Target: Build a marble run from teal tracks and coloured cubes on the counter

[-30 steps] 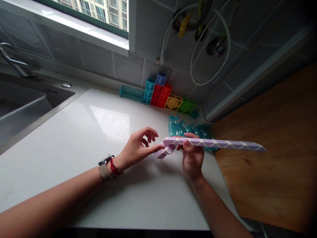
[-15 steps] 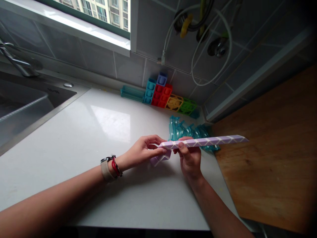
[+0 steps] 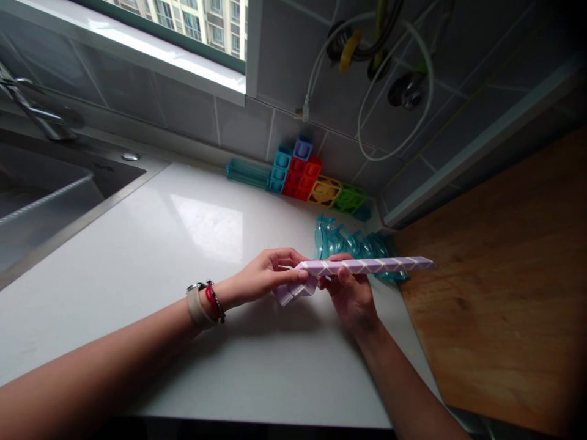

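Observation:
Both hands hold a lilac snake puzzle (image 3: 385, 264) with white zigzag lines, above the counter. Its long straight section points right, while the left end is folded into a small bent cluster. Around that folded end my left hand (image 3: 271, 275) is closed, thumb in front and fingers behind. My right hand (image 3: 352, 299) grips the straight section near its left part, with the thumb against the front face. Behind the puzzle lie teal transparent curved plastic pieces (image 3: 325, 237), partly hidden by it and by my right hand.
Colourful pop-cube blocks, among them red ones (image 3: 300, 177) and a green one (image 3: 349, 198), stand along the tiled wall beside teal tubes (image 3: 247, 173). A sink (image 3: 151, 174) with a faucet is at left. At right is a wooden board (image 3: 495, 275). A white cable (image 3: 362, 131) hangs above.
The snake puzzle's straight section now reaches less far right, and its folded left end has become larger. My right hand has shifted slightly, its thumb now further right along the puzzle.

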Action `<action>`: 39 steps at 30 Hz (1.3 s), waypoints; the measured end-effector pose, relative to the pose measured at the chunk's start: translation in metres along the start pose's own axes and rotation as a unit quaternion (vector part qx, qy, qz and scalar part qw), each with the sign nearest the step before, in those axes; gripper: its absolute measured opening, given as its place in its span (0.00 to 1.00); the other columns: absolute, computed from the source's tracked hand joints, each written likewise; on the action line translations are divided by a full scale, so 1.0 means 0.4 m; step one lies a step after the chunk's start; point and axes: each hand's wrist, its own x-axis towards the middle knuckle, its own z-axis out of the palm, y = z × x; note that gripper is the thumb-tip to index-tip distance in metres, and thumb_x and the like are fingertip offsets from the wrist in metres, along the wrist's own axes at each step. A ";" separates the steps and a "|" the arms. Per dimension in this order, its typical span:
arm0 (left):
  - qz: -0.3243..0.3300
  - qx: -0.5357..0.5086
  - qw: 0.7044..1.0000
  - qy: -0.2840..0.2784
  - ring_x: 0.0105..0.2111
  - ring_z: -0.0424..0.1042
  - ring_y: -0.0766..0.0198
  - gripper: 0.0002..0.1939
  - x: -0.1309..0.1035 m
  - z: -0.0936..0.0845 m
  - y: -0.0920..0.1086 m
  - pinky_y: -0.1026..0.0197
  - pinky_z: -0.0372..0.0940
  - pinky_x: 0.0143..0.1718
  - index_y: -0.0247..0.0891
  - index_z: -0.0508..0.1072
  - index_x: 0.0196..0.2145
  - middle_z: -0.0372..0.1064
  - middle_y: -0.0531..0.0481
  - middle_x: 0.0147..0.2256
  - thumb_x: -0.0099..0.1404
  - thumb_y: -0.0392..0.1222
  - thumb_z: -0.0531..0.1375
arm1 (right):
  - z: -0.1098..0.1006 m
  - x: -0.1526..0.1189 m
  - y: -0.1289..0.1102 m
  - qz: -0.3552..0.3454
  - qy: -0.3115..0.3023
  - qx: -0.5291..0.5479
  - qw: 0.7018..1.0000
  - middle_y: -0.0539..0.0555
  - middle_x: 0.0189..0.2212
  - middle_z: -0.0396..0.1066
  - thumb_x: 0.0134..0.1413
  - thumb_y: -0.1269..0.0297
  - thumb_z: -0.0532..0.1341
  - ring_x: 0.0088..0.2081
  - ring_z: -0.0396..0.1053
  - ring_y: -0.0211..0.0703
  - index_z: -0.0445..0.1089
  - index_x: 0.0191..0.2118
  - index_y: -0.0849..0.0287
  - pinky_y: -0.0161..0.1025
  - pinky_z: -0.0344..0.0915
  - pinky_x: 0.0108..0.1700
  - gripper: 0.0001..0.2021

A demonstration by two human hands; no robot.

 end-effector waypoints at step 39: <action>0.115 0.228 0.964 0.067 0.50 0.73 0.54 0.30 -0.020 0.033 -0.009 0.57 0.69 0.47 0.40 0.69 0.63 0.72 0.40 0.56 0.67 0.49 0.68 | 0.027 -0.013 0.000 -0.094 0.077 -0.066 0.990 0.45 0.25 0.64 0.58 0.58 0.71 0.24 0.61 0.35 0.70 0.31 0.56 0.36 0.58 0.28 0.12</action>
